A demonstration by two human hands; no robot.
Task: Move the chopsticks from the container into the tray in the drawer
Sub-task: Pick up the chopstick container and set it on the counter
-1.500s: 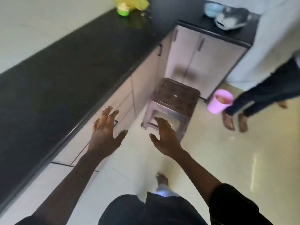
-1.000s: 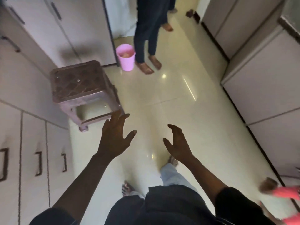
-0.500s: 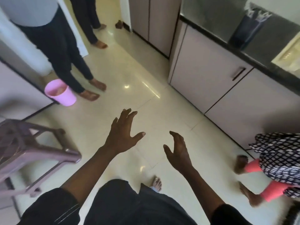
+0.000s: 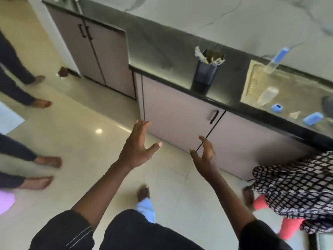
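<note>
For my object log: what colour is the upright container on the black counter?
The container is dark navy blue, clearest in the head view.

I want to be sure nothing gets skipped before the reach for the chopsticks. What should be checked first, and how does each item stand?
1. Left hand free: ok, fingers spread, holding nothing.
2. Right hand free: ok, open and empty.
3. Container upright on the black counter: ok.
4. Chopsticks in it: cannot tell; the pale tips are blurred.
5. Drawer with tray open: not ok; only shut cabinet doors show.
6. Way to the counter: cannot tell; a person in a checked garment stands close on the right.
</note>
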